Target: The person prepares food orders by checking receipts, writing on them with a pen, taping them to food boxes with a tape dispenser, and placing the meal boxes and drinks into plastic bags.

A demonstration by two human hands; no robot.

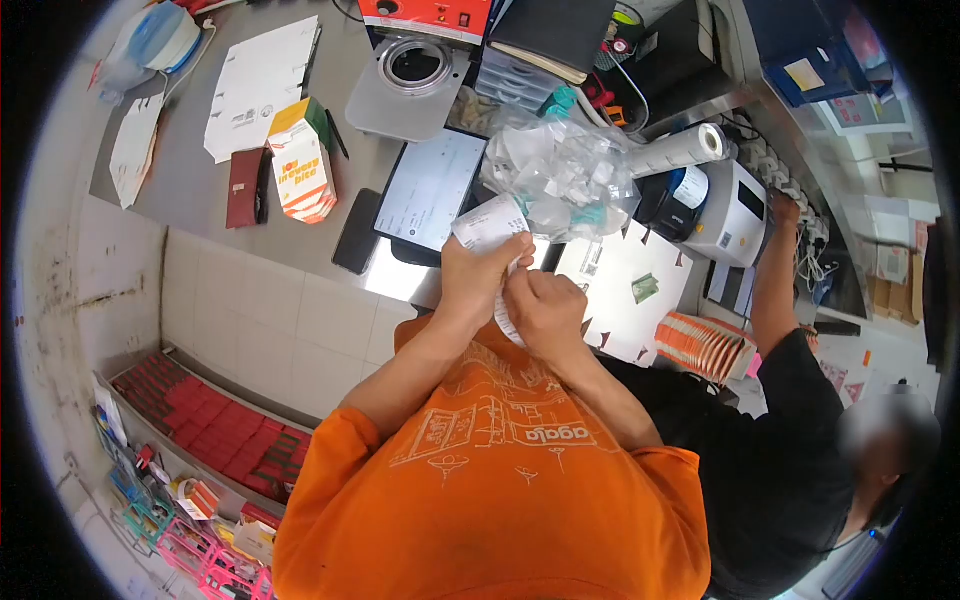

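A printed paper receipt (487,226) is held up in front of my orange shirt, near the counter edge. My left hand (470,275) is closed around it, thumb pressed on the paper. Close beside it, my right hand (545,310) grips the same receipt with curled fingers. The strip's lower end hangs between the two hands; the part inside them is hidden. Just beyond are a tablet (432,185) with a lit screen and a clear plastic bag (560,165) of small items. A dark phone (357,232) lies to the left of the tablet.
A red machine (425,22) with a metal plate stands at the back. Left on the counter are a maroon wallet (245,188) and a printed carton (300,165). To the right are a white printer (730,215), stacked striped packaging (705,345) and a co-worker in black (760,470), arm reaching forward.
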